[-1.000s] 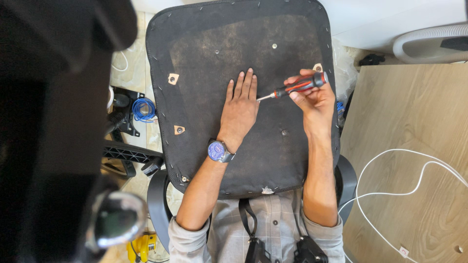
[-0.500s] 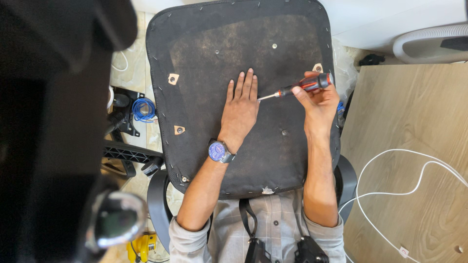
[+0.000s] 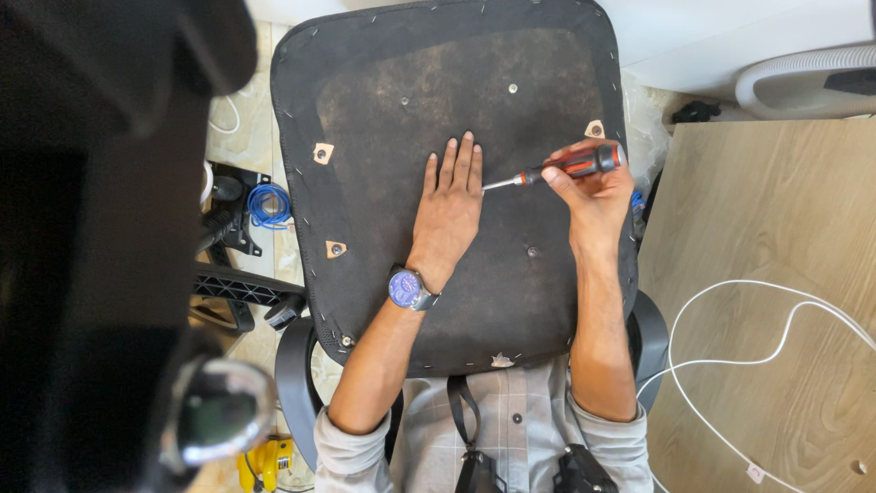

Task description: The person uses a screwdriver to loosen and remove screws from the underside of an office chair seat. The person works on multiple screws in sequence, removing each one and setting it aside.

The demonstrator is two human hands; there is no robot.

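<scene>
An upturned chair seat (image 3: 383,100) with a black fabric underside lies across my lap. My left hand (image 3: 449,205) rests flat on its middle, fingers together and pointing away from me; a blue-faced wristwatch (image 3: 406,287) is on that wrist. My right hand (image 3: 593,196) grips a red-and-black screwdriver (image 3: 570,167), held nearly level, with its metal tip pointing left and reaching the edge of my left hand's fingers. Small screws and tan mounting patches (image 3: 321,152) dot the seat.
A wooden panel (image 3: 776,228) with a white cable (image 3: 730,365) lies at the right. A blue cable coil (image 3: 266,203) and black chair parts (image 3: 239,288) lie on the tiled floor at the left. A yellow tool (image 3: 265,461) is at the bottom left. A dark blurred shape fills the left edge.
My right hand has turned and shifted the screwdriver slightly, its handle ending a little farther right. The left hand stays flat on the seat.
</scene>
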